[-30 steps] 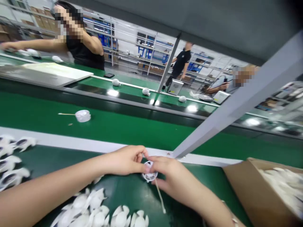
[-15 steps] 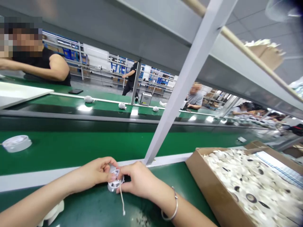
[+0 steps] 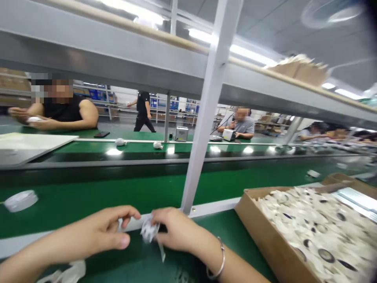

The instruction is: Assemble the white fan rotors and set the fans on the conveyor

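The right hand [image 3: 179, 230] has its fingers [image 3: 157, 217] pressed together against a small white crumpled piece [image 3: 149, 231], which sits between the two hands; blur hides its exact shape. A thin pale strip [image 3: 161, 251] hangs just below it. The left hand [image 3: 108, 230] lies beside it, its fingers [image 3: 129, 212] curled and apart from the thumb, apparently off the piece. The step in hand looks like working this piece between the fingers, and any further folding would call for the left fingers to close on it. Below the fingers, another white piece [image 3: 66, 273] lies on the green counter [image 3: 123, 269]. To their right stands a cardboard box [image 3: 265, 239] heaped with white pieces. Farther ahead, left of the fingers, a white disc [image 3: 20, 200] rests on a green belt [image 3: 118, 196], and beyond it a seated co-worker [image 3: 241, 125] faces this way.
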Action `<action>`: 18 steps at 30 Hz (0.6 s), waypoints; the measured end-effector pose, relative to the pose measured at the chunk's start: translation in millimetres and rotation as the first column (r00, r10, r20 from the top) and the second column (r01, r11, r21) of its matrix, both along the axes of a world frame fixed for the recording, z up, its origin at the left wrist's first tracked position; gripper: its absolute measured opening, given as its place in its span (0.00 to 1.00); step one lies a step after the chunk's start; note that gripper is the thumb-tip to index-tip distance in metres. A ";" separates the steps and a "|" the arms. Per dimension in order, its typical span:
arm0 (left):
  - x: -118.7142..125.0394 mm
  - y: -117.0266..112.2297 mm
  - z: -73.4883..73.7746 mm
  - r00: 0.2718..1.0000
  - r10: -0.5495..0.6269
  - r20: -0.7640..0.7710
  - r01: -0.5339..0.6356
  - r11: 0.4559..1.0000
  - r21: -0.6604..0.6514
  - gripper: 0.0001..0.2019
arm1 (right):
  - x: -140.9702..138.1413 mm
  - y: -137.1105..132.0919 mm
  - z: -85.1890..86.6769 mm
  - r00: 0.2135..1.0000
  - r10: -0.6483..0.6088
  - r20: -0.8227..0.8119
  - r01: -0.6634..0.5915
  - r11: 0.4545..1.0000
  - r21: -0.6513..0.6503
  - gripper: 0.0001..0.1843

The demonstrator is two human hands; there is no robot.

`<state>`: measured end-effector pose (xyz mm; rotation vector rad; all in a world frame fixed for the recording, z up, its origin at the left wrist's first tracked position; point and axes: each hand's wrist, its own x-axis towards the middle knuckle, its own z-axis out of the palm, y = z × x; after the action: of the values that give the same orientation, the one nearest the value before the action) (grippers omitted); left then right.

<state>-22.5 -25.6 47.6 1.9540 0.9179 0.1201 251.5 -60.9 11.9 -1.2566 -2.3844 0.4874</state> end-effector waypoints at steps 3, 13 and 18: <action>-14.9 -4.5 44.4 0.995 0.059 -0.081 -0.051 0.994 0.099 0.29 | 1.6 5.5 -6.0 0.989 -0.142 -0.044 0.144 0.988 0.047 0.33; -86.5 -17.3 11.3 0.958 0.285 0.026 -0.286 0.953 0.101 0.23 | 13.6 6.6 1.2 0.997 0.014 0.081 -0.006 0.996 -0.087 0.14; -90.2 -51.9 -28.4 0.967 0.241 0.081 -0.253 0.941 0.226 0.19 | 19.7 -6.3 25.3 0.975 0.126 0.184 -0.054 0.934 -0.354 0.10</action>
<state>-112.7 -77.5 19.3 2.0312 1.1549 0.4420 271.2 -67.3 37.2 -1.4057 -2.6187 0.8801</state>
